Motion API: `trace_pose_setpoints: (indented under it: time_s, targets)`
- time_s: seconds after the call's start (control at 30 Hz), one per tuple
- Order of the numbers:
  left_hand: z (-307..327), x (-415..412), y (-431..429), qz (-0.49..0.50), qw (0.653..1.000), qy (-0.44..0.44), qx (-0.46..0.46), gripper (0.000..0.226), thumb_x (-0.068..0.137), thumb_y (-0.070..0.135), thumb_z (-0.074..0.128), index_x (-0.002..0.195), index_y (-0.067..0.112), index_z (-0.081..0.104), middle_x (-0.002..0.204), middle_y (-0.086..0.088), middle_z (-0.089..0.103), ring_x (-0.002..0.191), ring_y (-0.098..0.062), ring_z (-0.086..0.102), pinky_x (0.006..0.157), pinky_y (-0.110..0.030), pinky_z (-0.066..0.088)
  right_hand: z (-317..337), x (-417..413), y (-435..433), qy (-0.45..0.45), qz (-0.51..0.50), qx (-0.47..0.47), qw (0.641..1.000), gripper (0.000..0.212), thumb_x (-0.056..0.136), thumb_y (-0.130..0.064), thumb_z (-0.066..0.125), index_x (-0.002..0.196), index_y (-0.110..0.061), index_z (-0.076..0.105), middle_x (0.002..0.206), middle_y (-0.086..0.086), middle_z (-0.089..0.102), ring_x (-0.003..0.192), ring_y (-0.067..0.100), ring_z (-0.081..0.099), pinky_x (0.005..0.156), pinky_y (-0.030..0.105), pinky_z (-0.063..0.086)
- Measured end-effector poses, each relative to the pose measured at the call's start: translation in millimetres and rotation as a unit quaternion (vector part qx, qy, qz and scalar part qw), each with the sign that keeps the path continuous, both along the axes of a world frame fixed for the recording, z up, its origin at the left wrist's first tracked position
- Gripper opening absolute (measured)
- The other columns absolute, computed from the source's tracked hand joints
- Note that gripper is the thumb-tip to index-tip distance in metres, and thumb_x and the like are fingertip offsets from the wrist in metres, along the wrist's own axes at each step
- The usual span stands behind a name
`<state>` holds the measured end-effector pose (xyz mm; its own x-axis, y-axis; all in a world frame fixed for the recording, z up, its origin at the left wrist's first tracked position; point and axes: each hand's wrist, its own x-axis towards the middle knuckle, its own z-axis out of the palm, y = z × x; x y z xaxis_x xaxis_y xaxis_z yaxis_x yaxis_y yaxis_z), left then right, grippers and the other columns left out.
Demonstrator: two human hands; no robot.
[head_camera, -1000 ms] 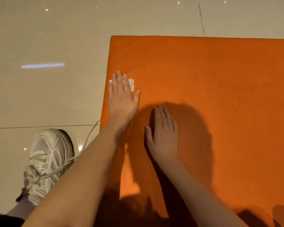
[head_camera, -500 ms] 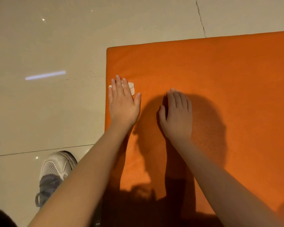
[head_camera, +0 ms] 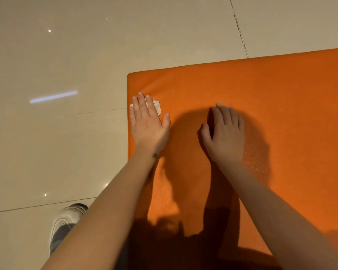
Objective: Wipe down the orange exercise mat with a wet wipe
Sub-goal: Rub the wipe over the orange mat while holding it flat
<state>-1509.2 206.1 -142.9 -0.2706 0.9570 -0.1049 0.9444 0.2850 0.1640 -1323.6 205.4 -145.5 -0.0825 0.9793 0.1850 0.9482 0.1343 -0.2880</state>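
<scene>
The orange exercise mat [head_camera: 271,106] lies on the floor and fills the right half of the view; its far left corner is in sight. My left hand [head_camera: 147,123] lies flat near the mat's left edge, its straight fingers pressing a small white wet wipe [head_camera: 158,108] against the mat. Most of the wipe is hidden under the fingers. My right hand [head_camera: 225,135] rests on the mat to the right of the left hand, a hand's width away, its fingers slightly bent and holding nothing.
Glossy beige floor tiles [head_camera: 57,143] surround the mat on the left and beyond it. A white sneaker [head_camera: 65,225] stands on the tiles at the lower left, close to my left forearm. My shadow covers the mat's near part.
My right hand has slid forward and to the right across the mat. The left hand has stayed flat on the wipe near the left edge. The view has shifted, so the mat's far edge sits lower.
</scene>
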Motion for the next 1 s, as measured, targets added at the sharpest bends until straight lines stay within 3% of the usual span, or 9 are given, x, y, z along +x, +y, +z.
trace_pose_setpoints:
  time_s: [0.53, 0.8, 0.93, 1.0]
  targets:
    - [14, -17, 115, -0.016, 0.999, -0.01, -0.047, 0.07, 0.103, 0.052, 0.016, 0.156, 0.007, 0.003, 0.164, -0.012, -0.006, 0.15, -0.027, -0.01, 0.122, -0.04, -0.004, 2, -4, 2, 0.02, -0.002, 0.005, 1.0, 0.048, 0.091, -0.032, 0.048, 0.129, -0.005, 0.054, 0.139, 0.011, 0.05, 0.128, 0.026, 0.04, 0.11, 0.041, 0.023]
    - [11, -14, 87, -0.204, 0.979, 0.006, -0.019, 0.067, 0.104, 0.048, 0.022, 0.157, 0.013, 0.003, 0.164, -0.008, -0.007, 0.151, -0.021, -0.008, 0.122, -0.037, -0.003, 2, -5, 2, 0.02, -0.005, 0.005, 1.0, 0.048, 0.091, -0.033, 0.046, 0.13, -0.006, 0.053, 0.138, 0.01, 0.051, 0.128, 0.026, 0.041, 0.11, 0.04, 0.021]
    - [14, 3, 90, -0.089, 0.995, -0.028, -0.019, 0.065, 0.104, 0.048, 0.018, 0.157, 0.012, 0.004, 0.164, -0.009, -0.006, 0.151, -0.022, -0.009, 0.122, -0.037, -0.004, 1, -5, 2, 0.019, -0.005, 0.005, 1.0, 0.047, 0.092, -0.032, 0.048, 0.13, -0.006, 0.053, 0.138, 0.011, 0.051, 0.128, 0.027, 0.041, 0.11, 0.041, 0.022]
    - [12, 22, 77, -0.118, 0.993, -0.029, -0.014, 0.066, 0.104, 0.05, 0.02, 0.156, 0.012, 0.005, 0.164, -0.009, -0.005, 0.151, -0.023, -0.009, 0.123, -0.039, -0.003, 0, -5, 2, 0.017, -0.005, 0.009, 1.0, 0.046, 0.091, -0.032, 0.048, 0.129, -0.005, 0.054, 0.137, 0.011, 0.052, 0.127, 0.027, 0.043, 0.11, 0.041, 0.024]
